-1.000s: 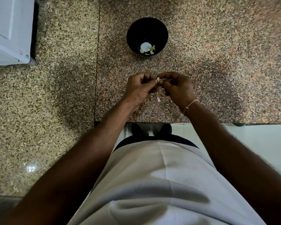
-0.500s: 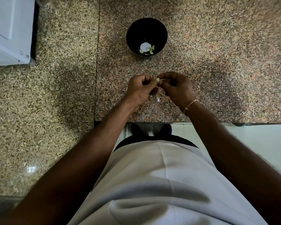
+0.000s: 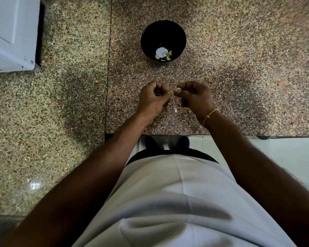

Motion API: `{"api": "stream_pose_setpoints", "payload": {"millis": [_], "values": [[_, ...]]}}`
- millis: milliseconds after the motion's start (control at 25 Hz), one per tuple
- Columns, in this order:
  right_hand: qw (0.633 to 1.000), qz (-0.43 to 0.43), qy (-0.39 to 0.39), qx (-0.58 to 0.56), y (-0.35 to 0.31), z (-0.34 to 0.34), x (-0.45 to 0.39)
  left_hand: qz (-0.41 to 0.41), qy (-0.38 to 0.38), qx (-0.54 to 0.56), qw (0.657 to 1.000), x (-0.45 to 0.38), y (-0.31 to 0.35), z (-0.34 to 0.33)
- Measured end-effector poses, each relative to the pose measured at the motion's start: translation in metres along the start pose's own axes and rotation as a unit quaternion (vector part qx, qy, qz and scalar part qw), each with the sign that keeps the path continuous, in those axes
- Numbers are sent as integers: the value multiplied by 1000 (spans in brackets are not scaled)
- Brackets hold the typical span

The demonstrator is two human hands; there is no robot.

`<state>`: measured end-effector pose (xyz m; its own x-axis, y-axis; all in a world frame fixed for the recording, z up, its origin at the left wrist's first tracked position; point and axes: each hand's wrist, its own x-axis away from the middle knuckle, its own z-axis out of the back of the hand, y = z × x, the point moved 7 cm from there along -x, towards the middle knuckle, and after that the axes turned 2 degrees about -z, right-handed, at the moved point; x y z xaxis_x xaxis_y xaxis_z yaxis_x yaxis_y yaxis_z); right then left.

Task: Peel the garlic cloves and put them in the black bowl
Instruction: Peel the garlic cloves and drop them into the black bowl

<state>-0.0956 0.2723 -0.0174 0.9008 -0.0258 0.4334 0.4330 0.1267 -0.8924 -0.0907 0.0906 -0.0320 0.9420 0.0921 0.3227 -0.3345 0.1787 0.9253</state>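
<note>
Two hands worked close together above the granite counter [image 3: 239, 59], a narrow gap between them. The right hand [image 3: 194, 97] pinched a pale garlic clove [image 3: 178, 89] between thumb and forefinger, its other fingers curled into the palm. The left hand [image 3: 154, 98] was clenched too, thumb pressed to forefinger; a thin scrap of what looked like skin showed at its fingertips, though it was too small to be sure. Just below the gap, a small pale peel [image 3: 175, 110] lay on the counter. A thin cord bracelet [image 3: 210, 114] circled the right wrist. Both forearms reached in from the bottom of the view, either side of a white shirt [image 3: 177, 202]. Well beyond the hands stood the black bowl [image 3: 163, 31], upright on the counter, with several peeled cloves [image 3: 169, 55] and one round white piece gathered in its bottom. A seam ran down the counter to the left of the bowl and hands, where the stone changed to a paler speckle. A white appliance [image 3: 11, 32] sat in the far left corner. Below the counter's near edge were pale floor tiles [image 3: 292, 154] and dark shoes [image 3: 166, 142].
</note>
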Motion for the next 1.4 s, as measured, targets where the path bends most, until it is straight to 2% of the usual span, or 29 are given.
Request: {"api": "stream_pose_setpoints", "payload": {"millis": [480, 680, 1120, 1400], "values": [[987, 71, 52, 135, -4, 3, -7, -26, -8, -50, 998, -3, 6, -3], [968, 103, 16, 226, -8, -4, -9, -42, -23, -32, 998, -1, 16, -4], [965, 98, 26, 240, -1, -11, -22, 31, 13, 24, 999, -7, 2, 12], [945, 136, -20, 295, -15, -35, -32, 18, 44, -14, 999, -14, 10, 25]]}}
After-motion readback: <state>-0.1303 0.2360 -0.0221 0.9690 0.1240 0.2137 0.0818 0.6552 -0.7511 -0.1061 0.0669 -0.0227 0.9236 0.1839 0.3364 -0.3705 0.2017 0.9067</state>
